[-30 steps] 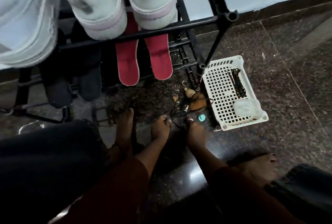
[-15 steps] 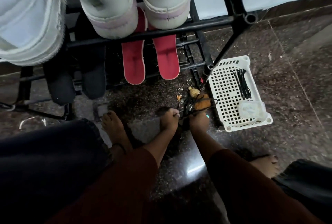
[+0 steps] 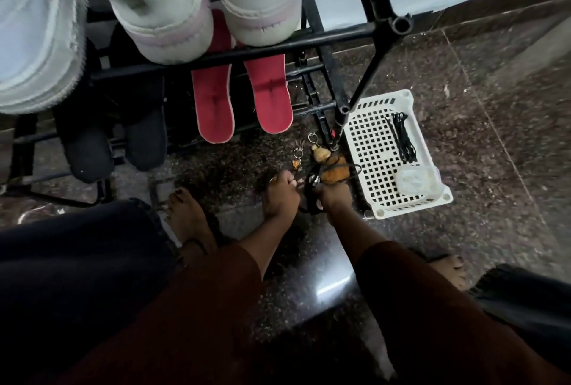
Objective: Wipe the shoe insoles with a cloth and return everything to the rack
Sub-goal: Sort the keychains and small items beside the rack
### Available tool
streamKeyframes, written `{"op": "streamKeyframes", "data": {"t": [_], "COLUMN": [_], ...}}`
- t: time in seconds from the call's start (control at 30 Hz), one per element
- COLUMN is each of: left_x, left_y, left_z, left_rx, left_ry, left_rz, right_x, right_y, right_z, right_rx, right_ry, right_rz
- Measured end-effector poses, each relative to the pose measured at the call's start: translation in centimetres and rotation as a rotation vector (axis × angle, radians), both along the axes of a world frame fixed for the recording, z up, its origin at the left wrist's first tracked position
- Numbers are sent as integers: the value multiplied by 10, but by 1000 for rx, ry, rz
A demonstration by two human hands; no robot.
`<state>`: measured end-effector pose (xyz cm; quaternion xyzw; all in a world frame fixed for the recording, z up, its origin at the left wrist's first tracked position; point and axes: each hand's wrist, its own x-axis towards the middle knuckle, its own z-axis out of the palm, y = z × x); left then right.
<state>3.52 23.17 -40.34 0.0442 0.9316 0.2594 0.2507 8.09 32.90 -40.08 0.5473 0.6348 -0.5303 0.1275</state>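
Hands gather floor clutter, seemingly for the white basket point(image 3: 412, 209) at three o'clock: right hand point(image 3: 333, 199) clamps a black cord tangle point(image 3: 311, 187), left hand point(image 3: 282, 197) curls, hold unclear; red insoles point(image 3: 213, 106) sit on the rack point(image 3: 340, 36) at twelve.

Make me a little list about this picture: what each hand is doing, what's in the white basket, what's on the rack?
Left hand: down near the floor beside the keys, grip unclear
Right hand: grips a black cord bundle
White basket: holds black laces and a clear box
Rack: pale shoes above, red insoles below
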Motion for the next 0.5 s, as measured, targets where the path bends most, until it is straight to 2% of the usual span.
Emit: {"op": "streamKeyframes", "data": {"t": [0.17,0.33,0.4,0.5], "left_x": [-8,-16,-17,-12], "left_y": [-18,-34,-43,-57], "left_z": [43,112,144,194], "left_rx": [203,349,436,546], "left_ry": [98,189,211,206], "left_rz": [232,303,261,200], "right_x": [22,39,48,62], "right_y": [13,11,16,26], "right_z": [32,146,180,226], "right_rx": [-83,-290,-312,-217], "right_ry": [231,581,671,681], "right_rz": [-149,-297,-298,-157]}}
